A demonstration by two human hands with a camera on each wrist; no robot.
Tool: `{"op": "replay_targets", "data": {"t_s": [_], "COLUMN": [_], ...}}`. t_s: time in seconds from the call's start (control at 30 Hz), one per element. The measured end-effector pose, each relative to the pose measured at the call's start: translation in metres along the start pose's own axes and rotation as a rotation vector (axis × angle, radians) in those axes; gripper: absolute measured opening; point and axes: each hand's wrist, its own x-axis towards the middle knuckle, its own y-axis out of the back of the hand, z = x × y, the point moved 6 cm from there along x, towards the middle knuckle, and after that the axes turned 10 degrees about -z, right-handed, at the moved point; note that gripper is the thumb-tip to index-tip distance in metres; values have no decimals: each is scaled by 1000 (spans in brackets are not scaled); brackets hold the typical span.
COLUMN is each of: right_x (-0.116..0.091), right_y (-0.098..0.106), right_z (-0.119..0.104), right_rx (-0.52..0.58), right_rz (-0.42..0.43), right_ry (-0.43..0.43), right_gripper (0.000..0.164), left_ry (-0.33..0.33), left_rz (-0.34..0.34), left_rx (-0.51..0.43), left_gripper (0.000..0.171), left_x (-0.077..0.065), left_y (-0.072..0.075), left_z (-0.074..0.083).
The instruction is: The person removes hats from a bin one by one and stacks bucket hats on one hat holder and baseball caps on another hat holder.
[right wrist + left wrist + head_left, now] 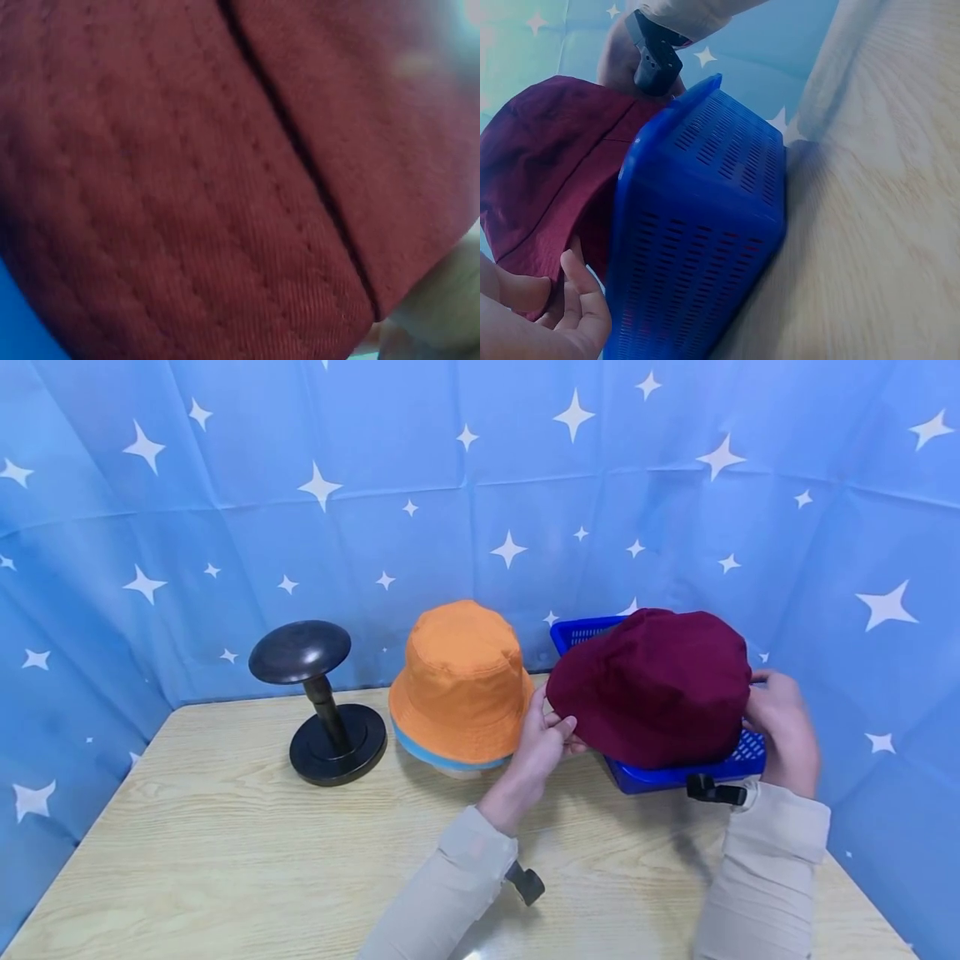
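Observation:
A maroon bucket hat is held tilted over the blue perforated basket. My left hand pinches the brim at its left, the thumb on the near side. In the left wrist view, the fingers of that hand curl at the brim edge beside the basket wall. At the far side of the hat my right hand grips it, with part of the fingers hidden behind the cloth. Stitched maroon brim fills most of the right wrist view.
An orange bucket hat, with a light-blue brim layer under it, stands on the table left of my left hand. Farther left is a black hat stand with a domed top. A blue star-patterned curtain hangs behind the wooden table.

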Motion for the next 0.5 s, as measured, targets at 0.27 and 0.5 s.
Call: {"op": "replay_targets", "data": {"t_s": [0.27, 0.5], "right_x": [-7, -19], "right_y": [11, 21], "right_z": [-17, -30], "right_rx": [-92, -7], "right_rz": [173, 385], "right_ry": [48, 130], "right_gripper": [52, 31], "left_ry": [-26, -71], "left_rz": [-47, -85], "left_rx": [-31, -36], "left_gripper": [56, 59], "left_x": [-4, -11], "left_y": [-3, -9], "left_z": [15, 32]}}
